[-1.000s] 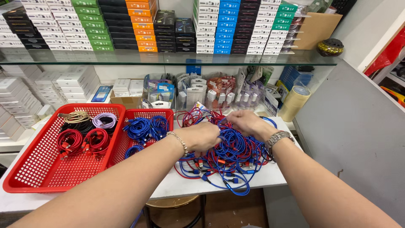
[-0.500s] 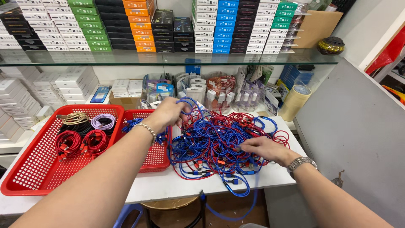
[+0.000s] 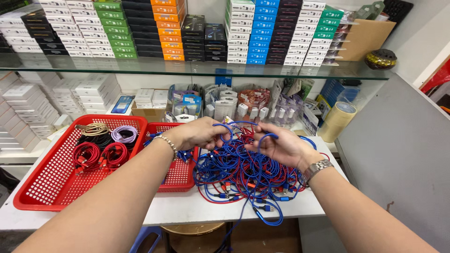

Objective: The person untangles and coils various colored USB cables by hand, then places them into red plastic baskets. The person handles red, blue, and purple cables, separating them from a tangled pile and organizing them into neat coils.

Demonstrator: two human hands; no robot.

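Fingers (image 3: 216,138) of the left hand (image 3: 197,133) were pinched shut on a loop of blue cable (image 3: 225,129), and the fingers of the right hand (image 3: 281,147) were curled closed around another bend of that same blue cable, so the strand arched between both hands just above the tangle. The big messy pile of blue and red cables (image 3: 243,175) sat directly under and slightly toward the person from the fingertips, spread on the white counter (image 3: 187,211), with one blue end dangling over the front edge. The held stretch ran roughly side to side, hand to hand. Both hands were about equally close to the pile; the left one was nearer the small red basket (image 3: 176,180) just beside it. Further left, the larger red basket (image 3: 42,187) held neatly coiled cables (image 3: 98,152).
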